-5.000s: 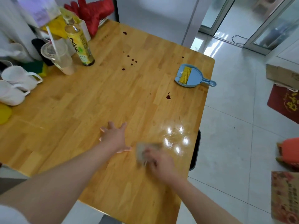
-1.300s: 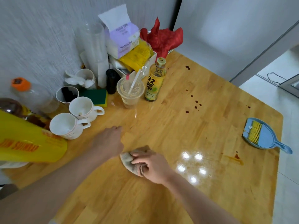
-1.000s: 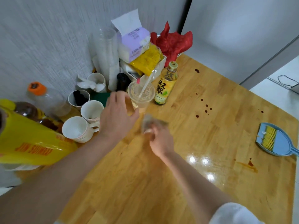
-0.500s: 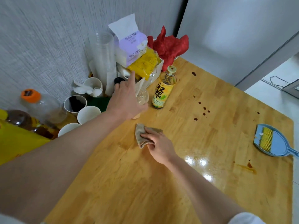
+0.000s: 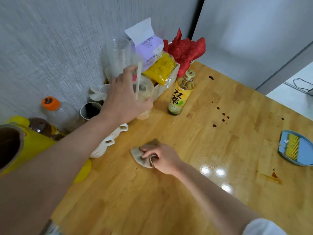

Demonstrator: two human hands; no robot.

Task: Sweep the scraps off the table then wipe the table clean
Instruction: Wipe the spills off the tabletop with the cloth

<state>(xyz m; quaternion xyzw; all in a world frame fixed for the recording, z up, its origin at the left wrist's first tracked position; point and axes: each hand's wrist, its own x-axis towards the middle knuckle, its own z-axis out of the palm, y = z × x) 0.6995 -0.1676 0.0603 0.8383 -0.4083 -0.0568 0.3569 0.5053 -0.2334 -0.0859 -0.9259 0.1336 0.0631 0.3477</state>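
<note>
Head view, right hand (image 5: 165,159) fingers clutching crumpled grey-brown cloth (image 5: 139,155), left hand (image 5: 122,99) gripping possibly raised plastic cup (image 5: 144,95)

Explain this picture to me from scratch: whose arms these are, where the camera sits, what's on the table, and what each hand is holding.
There is no machine here. A person wears a wide-angle camera on the head, so you look down along their own two bare arms at a wooden table.

The left hand grips a clear plastic cup with a straw in it. The cup looks lifted or tilted, though I cannot be sure. The right hand presses a crumpled grey cloth onto the tabletop to wipe it.

Against the wall stand white mugs, a yellow-labelled bottle, a tissue pack and some red wrapping. Dark drops and a brown smear are not yet wiped. At the far right edge lies a blue dustpan holding a yellow brush.
</note>
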